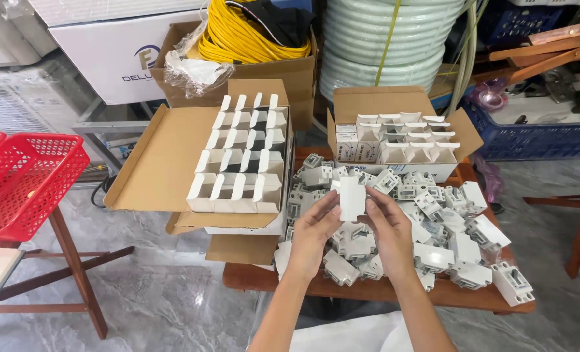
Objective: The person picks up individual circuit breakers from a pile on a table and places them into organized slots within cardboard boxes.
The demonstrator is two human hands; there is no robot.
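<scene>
Hands, left hand (312, 231) and right hand (389, 229), pinch one small white rectangular plastic socket piece (352, 197) together above the heap of white plastic sockets (446, 244) on the brown wooden table (368, 290).

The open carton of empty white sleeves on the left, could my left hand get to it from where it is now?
Probably yes. The left hand shares a small white piece with the right hand, and the carton sits just up-left, with nothing between.

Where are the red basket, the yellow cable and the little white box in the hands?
red basket (26, 189), head view, side wall
yellow cable (238, 39), head view, coil middle
little white box (352, 197), head view, front face
</scene>
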